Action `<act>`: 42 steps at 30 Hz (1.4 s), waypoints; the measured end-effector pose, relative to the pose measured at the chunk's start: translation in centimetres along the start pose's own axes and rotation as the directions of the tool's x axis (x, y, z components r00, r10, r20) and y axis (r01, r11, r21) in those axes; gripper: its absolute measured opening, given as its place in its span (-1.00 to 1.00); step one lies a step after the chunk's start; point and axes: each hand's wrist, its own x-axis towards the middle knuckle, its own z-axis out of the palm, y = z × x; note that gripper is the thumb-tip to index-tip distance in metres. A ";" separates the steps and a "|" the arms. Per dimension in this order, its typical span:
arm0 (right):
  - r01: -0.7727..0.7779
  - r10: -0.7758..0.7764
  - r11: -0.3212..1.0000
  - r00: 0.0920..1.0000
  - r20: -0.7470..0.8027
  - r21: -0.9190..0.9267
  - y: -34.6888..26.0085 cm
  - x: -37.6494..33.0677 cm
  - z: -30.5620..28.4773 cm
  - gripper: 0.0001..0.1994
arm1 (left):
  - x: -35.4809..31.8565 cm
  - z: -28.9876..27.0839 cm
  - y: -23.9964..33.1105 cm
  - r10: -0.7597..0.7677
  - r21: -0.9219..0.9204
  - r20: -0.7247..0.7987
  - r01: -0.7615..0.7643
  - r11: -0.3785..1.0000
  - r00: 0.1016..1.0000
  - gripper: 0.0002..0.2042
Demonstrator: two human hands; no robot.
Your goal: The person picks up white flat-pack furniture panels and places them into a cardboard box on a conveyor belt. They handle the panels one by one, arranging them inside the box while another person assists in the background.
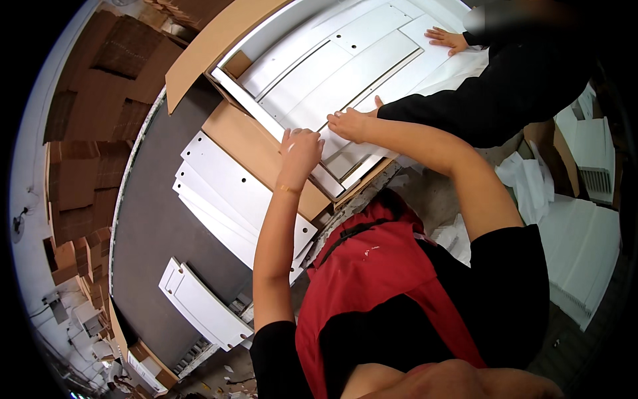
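Note:
A cardboard box point(242, 136) holds flat white panels point(312, 86), some with small dark holes and long grooves between them. My left hand point(302, 156) is closed over the white edge strip point(249, 100) along the box's left side, its fingers bent over the strip. Just right of it, my right hand point(349, 125) lies on the panels with its fingers curled in. What is under those fingers is hidden. Another person in black sleeves reaches in from the right; one of that person's hands point(446, 40) lies spread on the white panels, the other mostly hidden behind my right forearm.
Several loose white boards point(219, 179) lie fanned on the grey belt point(149, 219) left of the box. A grooved white panel point(203, 306) lies nearer me. Stacked cardboard point(100, 86) stands at the far left; white panel stacks point(581, 246) and crumpled wrapping point(528, 179) are at right.

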 end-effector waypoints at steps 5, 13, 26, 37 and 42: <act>0.116 -0.128 0.990 0.978 0.168 0.081 -0.4 0.1 -3.3 -0.63 | 5.0 4.9 0.2 -0.087 0.199 0.252 0.036 0.979 0.964 -0.87; 0.017 -0.060 0.955 0.989 0.134 0.297 0.6 0.0 -2.2 -0.70 | 5.5 9.3 0.3 -0.145 0.268 0.234 0.080 0.960 0.961 -0.87; -0.148 0.022 0.939 0.927 0.375 0.311 1.2 0.6 -2.0 -0.69 | 5.1 5.7 1.3 -0.012 0.096 0.495 -0.040 0.995 0.869 -0.81; -0.806 0.815 0.293 0.492 0.307 0.514 27.6 -11.9 6.1 -0.27 | 5.1 7.5 0.3 -0.010 0.040 0.467 -0.010 0.999 0.884 -0.81; -0.920 0.809 0.277 0.379 0.451 0.276 33.6 -14.5 11.4 -0.39 | 5.3 6.9 1.4 -0.008 0.113 0.443 -0.047 0.992 0.897 -0.84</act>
